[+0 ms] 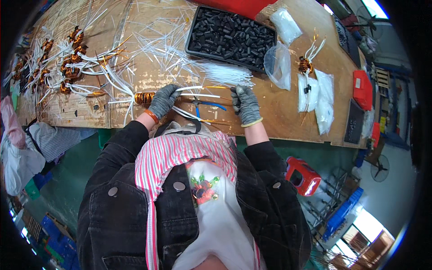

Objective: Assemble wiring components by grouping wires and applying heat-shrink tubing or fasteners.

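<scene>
A copper-wound coil (144, 98) lies on the table just left of my left hand (164, 101), which wears a grey glove. That hand is closed around the coil's white-sleeved wires (191, 88) where they run to the right. My right hand (246, 105), also gloved in grey, is closed, its fingertips pinched at the bare copper wire end (215, 87) of the upper lead. Other white-sleeved leads with copper tips spread between the two hands. Blue-handled pliers (211, 105) lie among these leads, partly hidden under them.
A black tray of small black caps (198, 49) sits ahead, with loose white sleeves (225, 73) beside it. Several wired coils (69, 69) crowd the left. To the right are clear plastic bags (286, 26) and another coil (305, 65). A red stool (304, 176) stands below the table edge.
</scene>
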Action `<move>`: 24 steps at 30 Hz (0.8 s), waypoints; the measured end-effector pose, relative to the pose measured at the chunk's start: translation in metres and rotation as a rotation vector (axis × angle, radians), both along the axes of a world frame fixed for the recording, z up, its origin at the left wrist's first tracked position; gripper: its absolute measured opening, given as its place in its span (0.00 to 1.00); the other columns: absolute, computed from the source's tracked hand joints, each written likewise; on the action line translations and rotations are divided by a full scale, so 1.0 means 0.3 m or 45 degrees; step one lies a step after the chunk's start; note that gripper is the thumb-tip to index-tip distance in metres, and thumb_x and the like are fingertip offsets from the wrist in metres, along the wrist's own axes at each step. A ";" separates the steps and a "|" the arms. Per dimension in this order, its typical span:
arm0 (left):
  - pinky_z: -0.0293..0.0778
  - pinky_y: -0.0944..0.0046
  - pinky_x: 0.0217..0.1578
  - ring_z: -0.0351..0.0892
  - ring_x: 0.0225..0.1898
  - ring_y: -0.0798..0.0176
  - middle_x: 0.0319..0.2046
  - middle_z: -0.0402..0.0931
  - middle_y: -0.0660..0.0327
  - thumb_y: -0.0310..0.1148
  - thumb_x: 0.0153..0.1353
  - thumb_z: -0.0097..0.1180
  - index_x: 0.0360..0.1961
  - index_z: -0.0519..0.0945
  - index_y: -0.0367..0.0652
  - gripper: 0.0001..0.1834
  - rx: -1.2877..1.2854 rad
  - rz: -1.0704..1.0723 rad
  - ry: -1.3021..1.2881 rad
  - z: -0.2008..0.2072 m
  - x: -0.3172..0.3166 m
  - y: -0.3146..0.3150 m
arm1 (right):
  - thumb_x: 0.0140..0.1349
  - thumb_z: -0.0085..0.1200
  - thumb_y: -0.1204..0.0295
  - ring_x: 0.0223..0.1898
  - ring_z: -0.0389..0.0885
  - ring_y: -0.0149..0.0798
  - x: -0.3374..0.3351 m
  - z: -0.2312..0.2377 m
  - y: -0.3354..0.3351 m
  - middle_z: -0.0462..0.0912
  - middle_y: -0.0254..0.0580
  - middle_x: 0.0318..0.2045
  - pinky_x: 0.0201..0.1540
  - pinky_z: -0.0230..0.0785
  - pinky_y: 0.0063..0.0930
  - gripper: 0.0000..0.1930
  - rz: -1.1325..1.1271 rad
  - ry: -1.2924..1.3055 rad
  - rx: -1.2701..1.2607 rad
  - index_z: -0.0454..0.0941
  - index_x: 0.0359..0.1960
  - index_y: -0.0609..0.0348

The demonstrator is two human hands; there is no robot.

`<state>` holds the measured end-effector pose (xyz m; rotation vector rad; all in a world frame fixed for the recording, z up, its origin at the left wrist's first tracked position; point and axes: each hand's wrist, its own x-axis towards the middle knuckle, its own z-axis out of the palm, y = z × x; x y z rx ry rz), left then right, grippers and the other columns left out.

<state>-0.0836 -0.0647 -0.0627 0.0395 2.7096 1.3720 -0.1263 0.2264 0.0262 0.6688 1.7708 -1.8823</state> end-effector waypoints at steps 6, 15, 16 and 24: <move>0.70 0.61 0.38 0.75 0.36 0.51 0.33 0.75 0.50 0.31 0.56 0.50 0.37 0.76 0.37 0.10 -0.042 -0.050 0.053 0.032 0.006 0.005 | 0.55 0.54 0.60 0.16 0.66 0.21 0.022 -0.108 -0.071 0.73 0.27 0.23 0.12 0.54 0.15 0.12 -0.102 -0.181 -0.494 0.75 0.32 0.55; 0.71 0.59 0.38 0.75 0.36 0.48 0.34 0.75 0.50 0.31 0.54 0.52 0.38 0.76 0.38 0.11 -0.062 -0.062 0.062 0.026 0.010 0.003 | 0.58 0.50 0.58 0.10 0.61 0.25 0.015 -0.116 -0.193 0.69 0.29 0.13 0.10 0.51 0.19 0.13 0.226 -0.149 -0.233 0.77 0.33 0.54; 0.70 0.58 0.39 0.74 0.36 0.47 0.34 0.75 0.49 0.32 0.53 0.53 0.38 0.76 0.38 0.12 -0.047 -0.057 0.063 0.025 0.010 0.001 | 0.58 0.50 0.57 0.09 0.61 0.25 0.017 -0.117 -0.192 0.69 0.30 0.13 0.09 0.51 0.19 0.13 0.287 -0.064 -0.240 0.78 0.32 0.52; 0.71 0.60 0.38 0.75 0.36 0.49 0.33 0.75 0.50 0.28 0.54 0.52 0.38 0.76 0.38 0.10 -0.020 -0.076 0.046 -0.014 0.008 -0.012 | 0.57 0.52 0.63 0.12 0.61 0.22 -0.012 -0.115 -0.243 0.69 0.27 0.15 0.13 0.53 0.15 0.11 0.272 -0.067 0.023 0.76 0.38 0.53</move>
